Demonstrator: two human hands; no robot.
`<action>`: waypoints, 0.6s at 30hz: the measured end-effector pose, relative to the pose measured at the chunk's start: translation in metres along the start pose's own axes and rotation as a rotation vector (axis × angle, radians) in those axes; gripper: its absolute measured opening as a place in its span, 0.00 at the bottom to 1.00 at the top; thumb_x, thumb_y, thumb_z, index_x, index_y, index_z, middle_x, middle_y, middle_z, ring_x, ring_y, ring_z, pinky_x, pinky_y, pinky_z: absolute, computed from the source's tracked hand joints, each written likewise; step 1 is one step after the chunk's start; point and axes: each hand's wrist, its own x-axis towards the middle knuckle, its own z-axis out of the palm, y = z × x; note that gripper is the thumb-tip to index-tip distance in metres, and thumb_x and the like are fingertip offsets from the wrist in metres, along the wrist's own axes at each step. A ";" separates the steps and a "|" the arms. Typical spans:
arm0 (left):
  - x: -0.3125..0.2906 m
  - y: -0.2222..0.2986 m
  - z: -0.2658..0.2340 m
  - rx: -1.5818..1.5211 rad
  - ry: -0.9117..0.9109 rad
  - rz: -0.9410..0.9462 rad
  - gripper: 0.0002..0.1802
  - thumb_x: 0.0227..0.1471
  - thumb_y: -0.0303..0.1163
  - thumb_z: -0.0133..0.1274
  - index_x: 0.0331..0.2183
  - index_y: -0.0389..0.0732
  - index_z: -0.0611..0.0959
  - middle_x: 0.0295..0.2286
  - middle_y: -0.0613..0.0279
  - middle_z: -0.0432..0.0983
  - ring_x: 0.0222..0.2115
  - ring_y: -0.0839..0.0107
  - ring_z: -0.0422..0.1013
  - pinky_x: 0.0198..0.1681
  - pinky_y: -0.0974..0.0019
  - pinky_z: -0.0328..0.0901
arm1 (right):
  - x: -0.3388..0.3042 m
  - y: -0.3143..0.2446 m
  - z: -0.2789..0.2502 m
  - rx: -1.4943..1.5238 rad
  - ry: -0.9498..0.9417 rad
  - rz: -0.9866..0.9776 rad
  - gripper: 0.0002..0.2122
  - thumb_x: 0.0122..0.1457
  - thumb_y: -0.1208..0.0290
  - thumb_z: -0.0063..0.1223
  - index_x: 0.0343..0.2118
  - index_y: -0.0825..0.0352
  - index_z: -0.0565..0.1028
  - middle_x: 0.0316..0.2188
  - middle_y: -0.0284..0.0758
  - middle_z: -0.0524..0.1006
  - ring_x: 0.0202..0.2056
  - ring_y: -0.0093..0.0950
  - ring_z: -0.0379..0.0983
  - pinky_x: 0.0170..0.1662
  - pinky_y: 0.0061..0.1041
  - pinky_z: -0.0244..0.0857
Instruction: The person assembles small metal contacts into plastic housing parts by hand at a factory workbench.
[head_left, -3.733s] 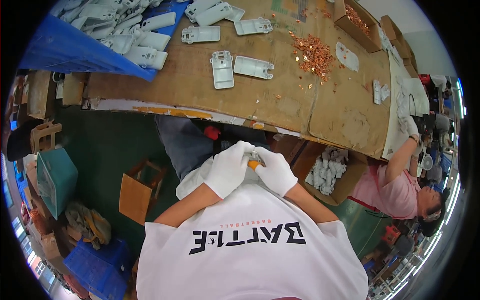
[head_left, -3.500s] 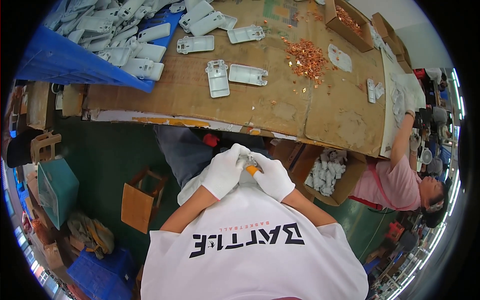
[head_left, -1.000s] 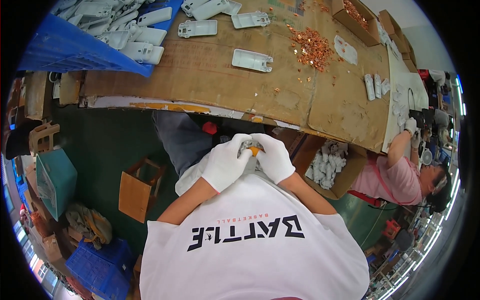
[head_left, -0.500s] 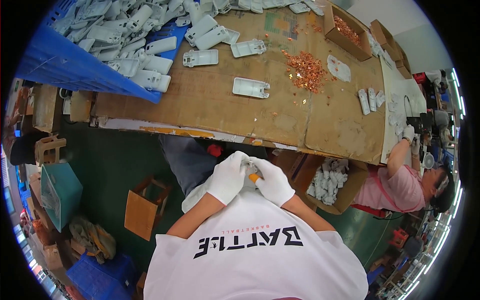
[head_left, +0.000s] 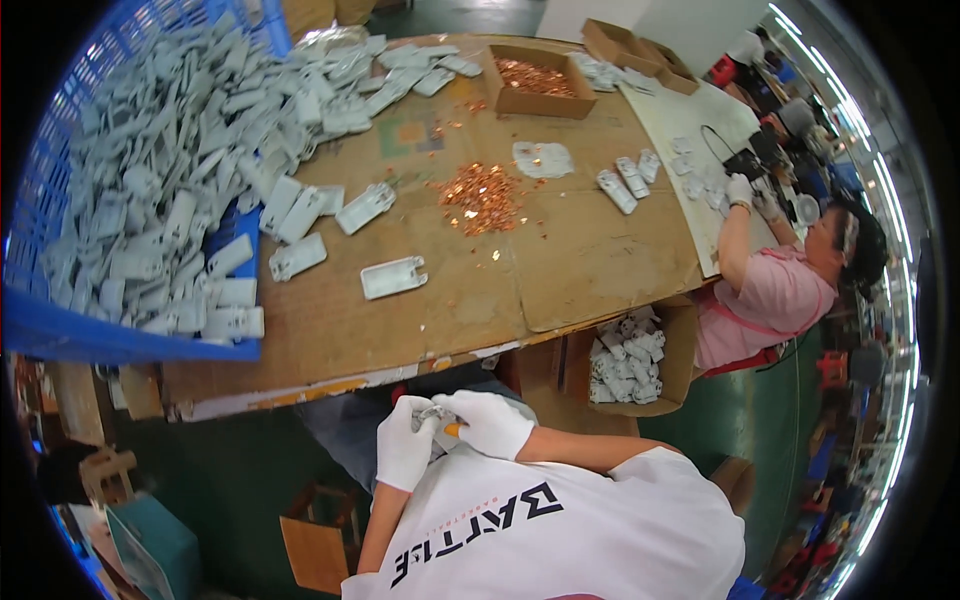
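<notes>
Both my hands wear white gloves and meet close to my body, just off the near edge of the table. My left hand [head_left: 404, 440] is closed on one side of a small pale plastic casing [head_left: 433, 414], mostly hidden by the fingers. From the other side my right hand [head_left: 488, 424] pinches the same casing, with something orange [head_left: 453, 430] showing at its thumb. Ahead on the cardboard-covered table [head_left: 480, 310] lies a single white plastic shell [head_left: 393, 278], hollow side up. Beyond it is a loose heap of small copper-coloured metal pieces [head_left: 482, 197].
A blue crate [head_left: 130, 338] overflowing with pale casings fills the left. At the far side stands a carton [head_left: 540, 102] of copper pieces. Right of my hands, a carton [head_left: 677, 375] holds white parts. A co-worker in pink [head_left: 765, 300] works at the table's right end.
My view has swung up and to the right, showing more of the crate and table. Both hands stay together on the casing, the right forearm now lying more sideways.
</notes>
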 end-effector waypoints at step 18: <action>0.179 -0.007 -0.079 0.542 0.640 0.577 0.10 0.56 0.35 0.52 0.32 0.38 0.80 0.38 0.53 0.76 0.47 0.53 0.69 0.57 0.53 0.58 | 0.100 0.121 -0.175 -0.646 0.711 -0.186 0.11 0.49 0.80 0.52 0.35 0.58 0.76 0.35 0.33 0.75 0.39 0.36 0.74 0.43 0.35 0.70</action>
